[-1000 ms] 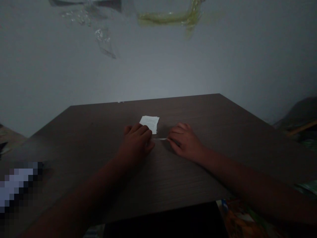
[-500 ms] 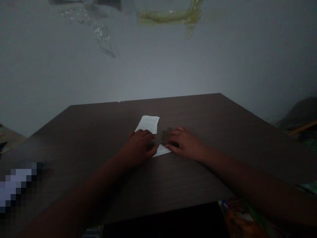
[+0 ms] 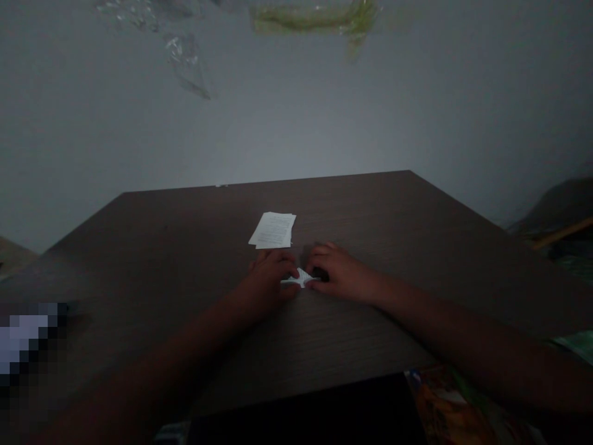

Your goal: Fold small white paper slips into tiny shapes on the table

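A small piece of folded paper, white with printed lines, lies between my hands on the dark wooden table. My left hand pinches its left end between thumb and fingers. On the opposite end, the thumb and curled fingers of my right hand close on the paper. Its middle rises in a point and its outer ends are covered by my fingers. Just beyond my left hand, a small stack of printed paper sheets rests flat, slightly fanned.
The table meets a pale wall bearing yellow tape and clear tape. A blurred-out device lies at the left. Below the front edge is something colourful.
Both hands now grip the folded paper at its ends, and its flat triangular shape has become bent and raised. My left hand has drawn back from the sheet stack. The view has shifted slightly.
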The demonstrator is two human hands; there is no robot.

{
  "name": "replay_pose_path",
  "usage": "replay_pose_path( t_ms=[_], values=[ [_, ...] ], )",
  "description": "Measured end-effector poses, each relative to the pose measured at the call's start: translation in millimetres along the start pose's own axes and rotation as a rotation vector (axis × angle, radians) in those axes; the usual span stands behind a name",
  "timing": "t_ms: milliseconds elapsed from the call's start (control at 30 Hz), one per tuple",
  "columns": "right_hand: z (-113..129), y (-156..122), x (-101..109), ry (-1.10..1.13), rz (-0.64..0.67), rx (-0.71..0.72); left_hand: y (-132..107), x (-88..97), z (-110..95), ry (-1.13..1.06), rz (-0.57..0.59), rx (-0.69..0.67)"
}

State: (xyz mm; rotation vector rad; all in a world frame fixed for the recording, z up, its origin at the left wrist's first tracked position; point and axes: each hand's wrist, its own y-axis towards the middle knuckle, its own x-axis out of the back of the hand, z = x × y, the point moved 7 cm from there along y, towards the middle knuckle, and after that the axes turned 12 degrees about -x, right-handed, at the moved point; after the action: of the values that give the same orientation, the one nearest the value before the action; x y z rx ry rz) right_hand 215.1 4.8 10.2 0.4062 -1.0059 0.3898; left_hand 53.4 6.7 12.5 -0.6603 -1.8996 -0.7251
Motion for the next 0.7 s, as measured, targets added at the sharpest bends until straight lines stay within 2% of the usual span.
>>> replay_pose_path(
  t_ms=[233,400,700],
  values=[
    [1.7,-1.6,3.7,0.1,-0.043,-0.053,2.3,7.1,-1.2,0.068,-0.006,0.041],
    [0.0,-0.8,7.6,0.139,-0.063,-0.051,3.8,9.1,-3.3,0.058,-0.025,-0.03],
    [0.2,-1.1,14.5,0.13,-0.104,-0.037,3.0,15.1,-3.4,0.022,-0.073,-0.072]
  ],
)
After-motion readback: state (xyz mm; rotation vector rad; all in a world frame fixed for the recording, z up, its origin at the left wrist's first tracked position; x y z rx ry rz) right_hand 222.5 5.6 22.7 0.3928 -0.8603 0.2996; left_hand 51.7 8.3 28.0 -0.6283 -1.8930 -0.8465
